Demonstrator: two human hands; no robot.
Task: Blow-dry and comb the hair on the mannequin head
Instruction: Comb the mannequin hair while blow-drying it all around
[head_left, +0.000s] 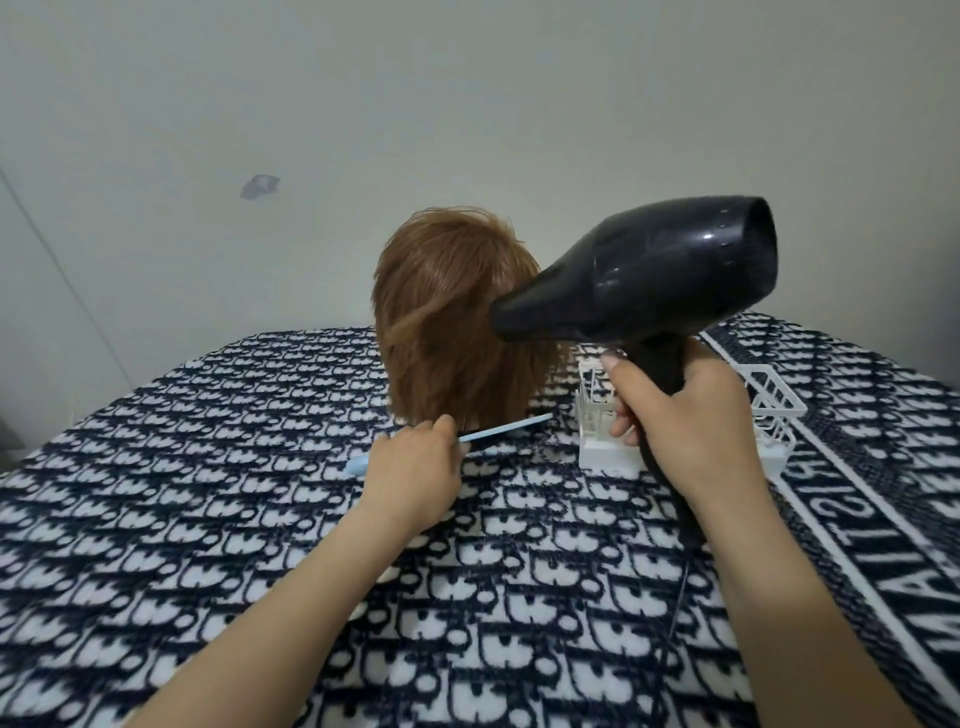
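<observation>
A mannequin head (447, 306) with short light-brown hair stands on the patterned cloth, seen from behind. My right hand (685, 415) grips the handle of a black hair dryer (644, 275), whose nozzle points left at the hair's right side, very close to it. My left hand (410, 467) holds a light-blue comb (493, 432) low at the base of the hair; the comb's handle end sticks out to the left of my hand.
A white plastic basket (769, 395) stands right of the mannequin head, partly behind my right hand. The dryer's black cord (680, 571) runs down toward me. A navy and white patterned cloth (208, 493) covers the table. A pale wall is behind.
</observation>
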